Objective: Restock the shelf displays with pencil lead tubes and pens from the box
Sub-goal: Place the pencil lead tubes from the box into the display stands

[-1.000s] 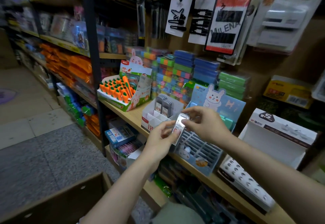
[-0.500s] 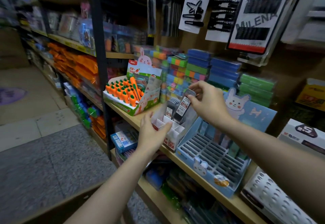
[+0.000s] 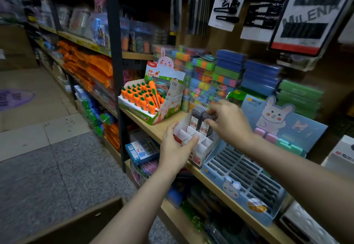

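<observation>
Your right hand (image 3: 228, 119) has carried the tube (image 3: 204, 127) down into the tray (image 3: 199, 148), fingers still pinching its top beside the others. Your left hand (image 3: 176, 148) now grips the tray's front, steadying it. Judged seated; release, then fetch more.

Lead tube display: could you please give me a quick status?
Left hand steadies white display box. Right hand pinches lead tube, seating it in a back slot. Nothing blocking.

At frame centre we see the left hand (image 3: 175, 149) gripping the white divided box (image 3: 193, 138) while the right hand (image 3: 229, 118) pinches a lead tube (image 3: 204, 128) in it.
</observation>
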Motion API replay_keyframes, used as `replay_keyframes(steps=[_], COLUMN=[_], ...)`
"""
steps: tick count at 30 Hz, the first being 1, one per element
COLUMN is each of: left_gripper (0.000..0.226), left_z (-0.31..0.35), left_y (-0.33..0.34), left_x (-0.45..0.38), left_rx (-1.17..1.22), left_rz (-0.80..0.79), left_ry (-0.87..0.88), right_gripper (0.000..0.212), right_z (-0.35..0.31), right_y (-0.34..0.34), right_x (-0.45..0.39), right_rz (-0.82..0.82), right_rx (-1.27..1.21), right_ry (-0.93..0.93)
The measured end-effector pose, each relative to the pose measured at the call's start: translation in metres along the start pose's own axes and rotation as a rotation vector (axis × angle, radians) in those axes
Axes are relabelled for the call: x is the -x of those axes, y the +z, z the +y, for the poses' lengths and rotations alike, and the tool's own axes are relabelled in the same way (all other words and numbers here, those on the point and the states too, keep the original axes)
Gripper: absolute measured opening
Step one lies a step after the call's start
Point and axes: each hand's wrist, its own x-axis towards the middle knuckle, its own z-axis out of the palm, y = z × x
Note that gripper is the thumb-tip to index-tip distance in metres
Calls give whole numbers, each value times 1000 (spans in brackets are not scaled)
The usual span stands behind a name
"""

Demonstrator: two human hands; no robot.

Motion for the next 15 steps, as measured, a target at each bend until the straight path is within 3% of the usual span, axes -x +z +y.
replay_keyframes(steps=[6, 9, 12, 15], left_gripper=[76, 78, 79, 56], left_z=[0, 3, 10, 10], left_y=[-1, 0, -1, -16], left_x=[0, 1, 5, 22], left_rx=[-2, -12, -78, -11], left_rz=[-3, -6, 32, 51], left_ry=[-9, -33, -17, 34], right_gripper=[22, 22, 36, 37], right_z=[-2, -5, -10, -21], right_y=[-6, -10, -18, -28], right_x=[-1, 2, 17, 50], right_rz=[-16, -93, -72, 55], right_rx=[26, 163, 180, 10], right_ry=[-24, -61, -90, -122])
